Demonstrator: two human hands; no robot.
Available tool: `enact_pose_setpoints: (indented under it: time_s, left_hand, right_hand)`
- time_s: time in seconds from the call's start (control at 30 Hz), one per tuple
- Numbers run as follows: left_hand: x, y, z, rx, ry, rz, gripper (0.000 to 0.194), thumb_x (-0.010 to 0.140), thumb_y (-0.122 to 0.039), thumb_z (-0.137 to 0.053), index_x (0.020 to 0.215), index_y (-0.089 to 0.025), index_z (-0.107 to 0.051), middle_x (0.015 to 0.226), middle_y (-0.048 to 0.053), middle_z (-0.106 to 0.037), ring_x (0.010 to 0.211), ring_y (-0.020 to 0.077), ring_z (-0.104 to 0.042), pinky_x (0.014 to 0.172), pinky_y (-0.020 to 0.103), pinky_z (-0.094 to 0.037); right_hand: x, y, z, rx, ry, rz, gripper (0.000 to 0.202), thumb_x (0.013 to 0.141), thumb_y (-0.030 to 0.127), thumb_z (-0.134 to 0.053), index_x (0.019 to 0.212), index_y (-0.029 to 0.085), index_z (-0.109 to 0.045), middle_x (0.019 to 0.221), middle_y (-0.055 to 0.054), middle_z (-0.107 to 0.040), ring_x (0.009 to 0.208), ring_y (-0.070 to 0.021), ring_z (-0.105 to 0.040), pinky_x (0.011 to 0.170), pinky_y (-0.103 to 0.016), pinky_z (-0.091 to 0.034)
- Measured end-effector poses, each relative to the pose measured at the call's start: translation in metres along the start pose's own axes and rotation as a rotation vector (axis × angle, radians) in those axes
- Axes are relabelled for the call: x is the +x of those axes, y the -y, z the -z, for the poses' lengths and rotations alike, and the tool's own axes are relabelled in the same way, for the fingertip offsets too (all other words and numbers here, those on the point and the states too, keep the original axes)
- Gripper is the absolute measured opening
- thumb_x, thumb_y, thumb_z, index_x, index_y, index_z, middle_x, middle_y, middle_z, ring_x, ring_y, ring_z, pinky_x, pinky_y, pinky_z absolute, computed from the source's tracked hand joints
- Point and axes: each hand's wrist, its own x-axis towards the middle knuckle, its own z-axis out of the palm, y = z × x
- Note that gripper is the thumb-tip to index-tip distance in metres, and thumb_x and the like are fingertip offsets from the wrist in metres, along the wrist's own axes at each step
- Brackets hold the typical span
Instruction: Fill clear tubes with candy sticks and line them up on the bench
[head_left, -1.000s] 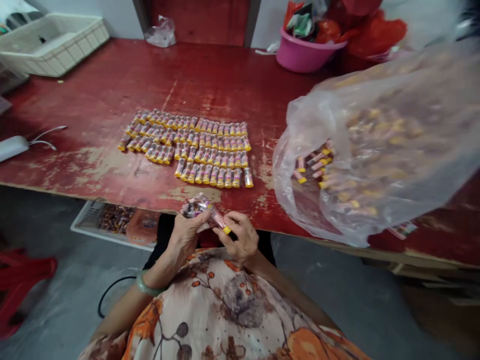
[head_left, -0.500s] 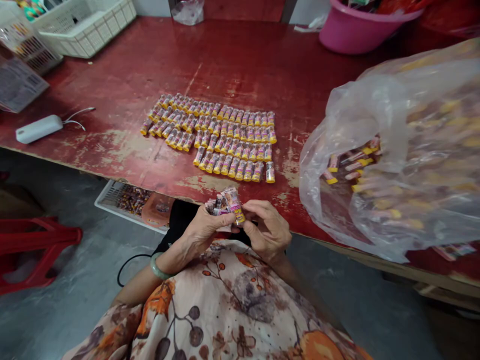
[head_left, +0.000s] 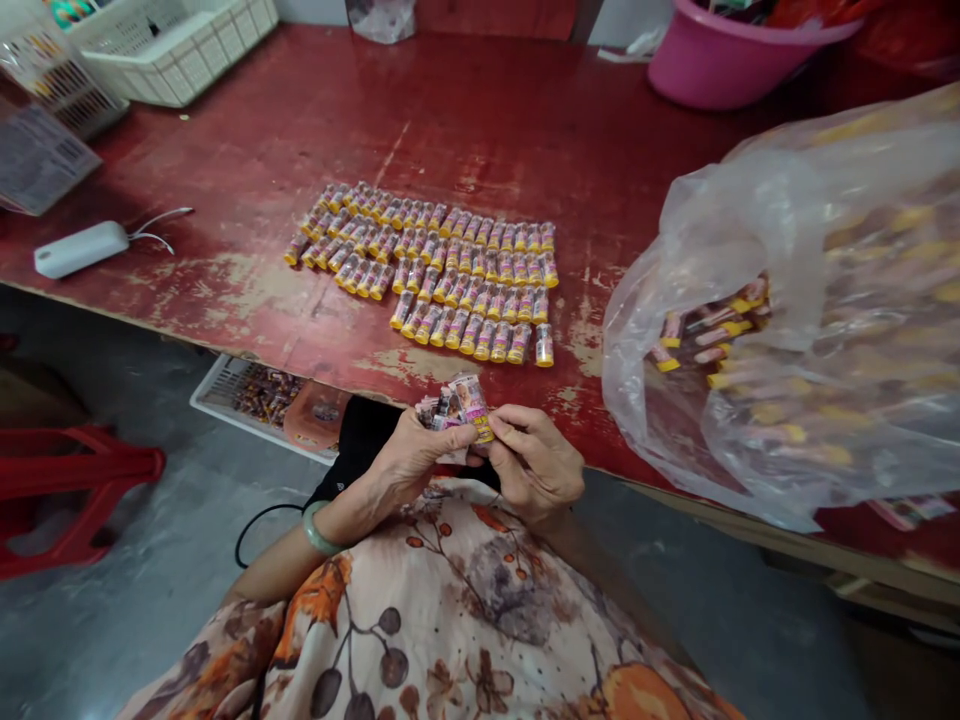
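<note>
My left hand (head_left: 401,455) is closed around a small bunch of printed plastic packets (head_left: 469,398), its thumb pressing on them just off the table's near edge. The top packet is pink and white with a yellow lower end. At that packet's right edge, the thumb and forefinger of my right hand (head_left: 541,462) are pinched together; the exact hold at the fingertips is too small to make out fully. Beyond both hands, short tubes with yellow ends (head_left: 480,298) lie in several slanting rows on the red table (head_left: 510,120).
A clear plastic bag (head_left: 675,440) full of similar yellow-ended tubes stands at the right. A pink tub (head_left: 720,65) and a white basket (head_left: 176,70) are at the back. A white device with cables (head_left: 81,250) lies left. Under the table edge sits a white crate (head_left: 214,395).
The view has shifted slightly. My right fingertips have drawn closer together at the edge of the top packet; my left hand keeps its hold.
</note>
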Motion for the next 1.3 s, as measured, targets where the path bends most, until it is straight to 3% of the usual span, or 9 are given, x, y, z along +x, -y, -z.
enact_pose_setpoints:
  time_s: [0.2,0.37,0.6,0.77,0.97,1.3]
  left_hand:
    - [0.003,0.005,0.004,0.008,-0.016,-0.003,0.04,0.052,-0.03,-0.088,0.084,-0.013,-0.07,0.075,0.004,-0.068,0.057,0.0123,-0.061,0.054,0.023,-0.052]
    - [0.003,0.006,0.008,0.046,-0.028,0.004,0.039,0.054,-0.032,-0.087,0.083,-0.014,-0.069,0.073,0.004,-0.068,0.058,0.0134,-0.062,0.057,0.025,-0.053]
    - [0.002,0.007,0.012,0.092,-0.046,0.003,0.034,0.06,-0.032,-0.085,0.084,-0.015,-0.069,0.072,0.003,-0.068,0.058,0.0138,-0.063,0.058,0.025,-0.052]
    - [-0.001,0.001,0.011,0.084,-0.041,-0.005,0.032,0.064,-0.035,-0.082,0.084,-0.015,-0.067,0.074,0.002,-0.067,0.059,0.0129,-0.062,0.058,0.025,-0.053]
    - [-0.007,-0.009,0.009,0.033,-0.041,0.007,0.031,0.067,-0.037,-0.08,0.083,-0.014,-0.067,0.072,0.004,-0.066,0.057,0.013,-0.061,0.052,0.024,-0.053]
    - [-0.001,-0.003,0.014,0.058,-0.054,0.037,0.031,0.067,-0.033,-0.08,0.087,-0.013,-0.068,0.07,0.004,-0.067,0.056,0.0129,-0.063,0.054,0.023,-0.054]
  right_hand:
    - [-0.009,-0.011,0.002,-0.351,0.079,0.244,0.041,0.084,0.008,-0.056,0.124,0.019,-0.058,0.099,-0.011,-0.067,0.086,-0.0203,-0.068,0.068,-0.028,-0.057]
    - [-0.015,-0.018,0.001,-0.395,0.148,0.324,0.042,0.086,0.011,-0.05,0.127,0.015,-0.053,0.102,-0.015,-0.066,0.089,-0.0228,-0.067,0.072,-0.032,-0.058]
    - [-0.013,-0.021,-0.003,-0.441,0.164,0.405,0.038,0.084,0.009,-0.048,0.122,0.007,-0.053,0.095,-0.018,-0.065,0.081,-0.0228,-0.066,0.065,-0.031,-0.059]
    - [-0.014,-0.021,-0.008,-0.402,0.159,0.361,0.037,0.086,0.009,-0.048,0.122,0.011,-0.053,0.098,-0.016,-0.065,0.084,-0.0222,-0.066,0.064,-0.031,-0.058]
    - [-0.012,-0.016,-0.014,-0.223,0.058,0.124,0.033,0.085,0.007,-0.057,0.116,0.016,-0.059,0.098,-0.012,-0.064,0.085,-0.0192,-0.065,0.066,-0.028,-0.054]
    - [-0.009,-0.012,-0.014,-0.201,0.027,0.126,0.026,0.084,0.007,-0.059,0.109,0.014,-0.062,0.095,-0.011,-0.064,0.083,-0.0189,-0.065,0.067,-0.028,-0.054]
